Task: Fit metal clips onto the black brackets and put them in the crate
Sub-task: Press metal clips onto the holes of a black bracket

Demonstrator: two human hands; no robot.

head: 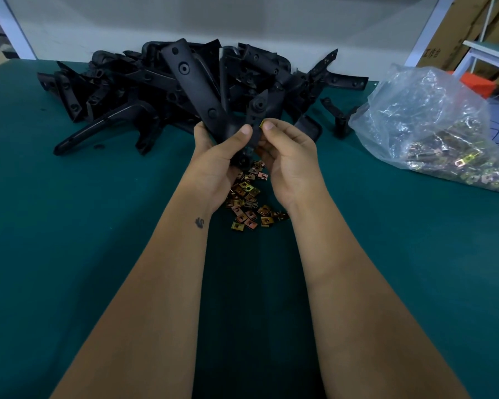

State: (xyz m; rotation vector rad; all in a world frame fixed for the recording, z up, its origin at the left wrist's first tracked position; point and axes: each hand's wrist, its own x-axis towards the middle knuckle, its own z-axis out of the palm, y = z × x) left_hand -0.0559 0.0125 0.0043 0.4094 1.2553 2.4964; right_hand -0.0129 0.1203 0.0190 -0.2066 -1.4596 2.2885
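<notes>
Near the centre of the frame, slightly above the middle, the left hand (216, 156) grips a black bracket (196, 90), its fingers wrapped around the lower part and its thumb pressed flat on the front face. The bracket stands tilted, its long flat arm with two round bosses reaching up and to the left. Just right of it, the right hand (288, 156) pinches a small yellowish metal clip (261, 123) between thumb and forefinger, holding it against the edge of a narrower arm of the bracket (whether the clip is already seated on that edge cannot be told).

Below the hands, in the middle of the frame, a loose scatter of clips (248, 197) lies on the green table (69, 226), partly hidden between the two wrists. They look bronze and gold, most of them flat on the surface.

Across the upper centre and upper left sits a big heap of black brackets (121, 87), piled every which way against the pale back wall (98, 21). At the right of the frame a clear plastic bag (415, 110) slumps on the table, with many more clips showing through its lower part. A single bracket piece (339, 116) lies just left of the bag. Cardboard boxes (455, 38) stand in the upper right corner.
</notes>
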